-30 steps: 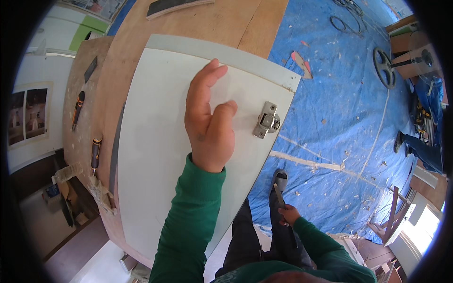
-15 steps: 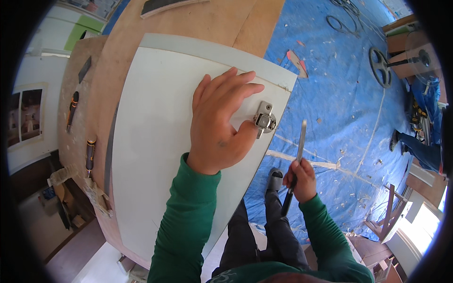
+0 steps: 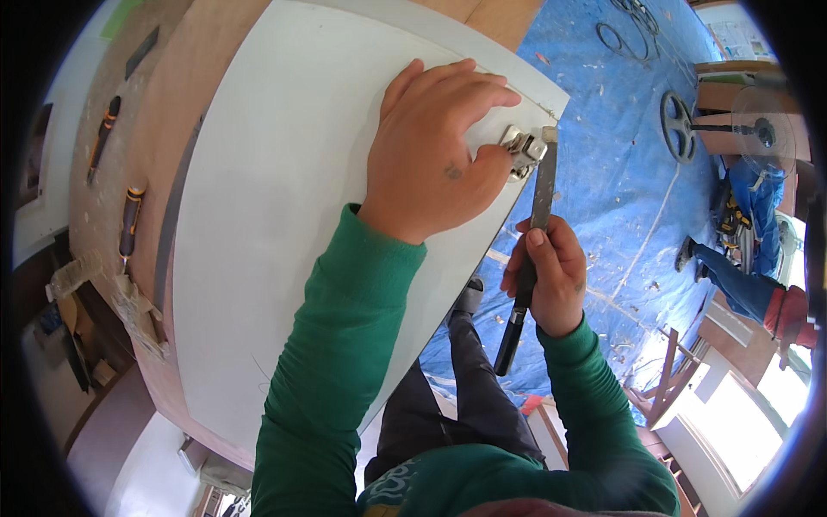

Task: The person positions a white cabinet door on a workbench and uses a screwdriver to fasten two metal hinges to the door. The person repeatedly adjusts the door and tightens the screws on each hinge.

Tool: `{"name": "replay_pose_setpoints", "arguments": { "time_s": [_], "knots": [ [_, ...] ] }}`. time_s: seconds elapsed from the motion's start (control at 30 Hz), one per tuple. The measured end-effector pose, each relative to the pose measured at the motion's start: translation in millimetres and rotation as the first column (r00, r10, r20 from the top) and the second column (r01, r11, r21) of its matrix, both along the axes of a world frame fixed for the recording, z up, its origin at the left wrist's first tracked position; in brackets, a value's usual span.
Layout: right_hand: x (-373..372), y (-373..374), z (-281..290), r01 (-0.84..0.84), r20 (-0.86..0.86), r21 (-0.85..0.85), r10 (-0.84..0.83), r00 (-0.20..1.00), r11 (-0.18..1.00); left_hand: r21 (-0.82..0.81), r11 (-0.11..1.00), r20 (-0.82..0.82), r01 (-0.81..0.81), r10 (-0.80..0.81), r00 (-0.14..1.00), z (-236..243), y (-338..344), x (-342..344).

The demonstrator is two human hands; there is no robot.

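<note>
A white cabinet door panel (image 3: 284, 172) lies in front of me. Near its right edge sits a metal concealed hinge (image 3: 523, 151). My left hand (image 3: 444, 159) rests open on the panel, fingers spread and slightly bent, its thumb against the hinge. In my right hand (image 3: 554, 271), closed round it, is a long flat metal tool (image 3: 542, 194) that resembles a file, with a black handle and a pale tip. The tool points away from me beside the panel's right edge. Its tip is right by the hinge; whether they touch, I cannot tell.
An orange-and-black screwdriver (image 3: 130, 220) and another similar-handled tool (image 3: 104, 133) lie on the wooden bench (image 3: 164, 95) at left. Blue sheeting (image 3: 637, 172) with debris covers the floor. A fan (image 3: 758, 129) stands at far right, near another person's leg (image 3: 732, 276).
My right hand has raised the tool forward, bringing its tip beside the hinge. My left hand stays on the panel with its thumb at the hinge. The whole view has shifted.
</note>
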State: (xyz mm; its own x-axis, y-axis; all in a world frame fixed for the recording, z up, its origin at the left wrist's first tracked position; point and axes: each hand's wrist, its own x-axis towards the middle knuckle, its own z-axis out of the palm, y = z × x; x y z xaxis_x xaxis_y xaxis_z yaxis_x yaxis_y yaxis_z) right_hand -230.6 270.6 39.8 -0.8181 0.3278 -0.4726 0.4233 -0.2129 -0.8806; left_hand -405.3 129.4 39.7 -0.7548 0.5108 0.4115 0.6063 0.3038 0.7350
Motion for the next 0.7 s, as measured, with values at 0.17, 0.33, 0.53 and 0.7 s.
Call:
{"name": "replay_pose_setpoints", "arguments": {
  "time_s": [0.17, 0.33, 0.53, 0.7],
  "knots": [
    [2.7, -9.0, 14.9, 0.016, 0.047, 0.039, -0.017, 0.999, 0.999, 0.073, 0.997, -0.001, -0.022, 0.022, 1.000, -6.0, -0.1, 1.1],
    [0.0, -16.2, 14.9, 0.012, 0.086, 0.119, -0.022, 0.996, 0.993, 0.128, 0.991, 0.106, -0.048, 0.034, 0.994, -5.7, -1.5, 0.8],
    [-1.9, -30.7, 15.9, 0.012, 0.048, 0.219, -0.022, 0.999, 0.976, 0.146, 0.987, 0.004, -0.072, 0.072, 0.997, -6.1, -0.5, 1.6],
    [-6.9, -28.5, 15.5, -0.020, 0.073, 0.278, -0.001, 0.997, 0.960, 0.268, 0.958, 0.124, 0.101, -0.138, 0.983, -1.2, -0.9, -1.8]
  ]
}}
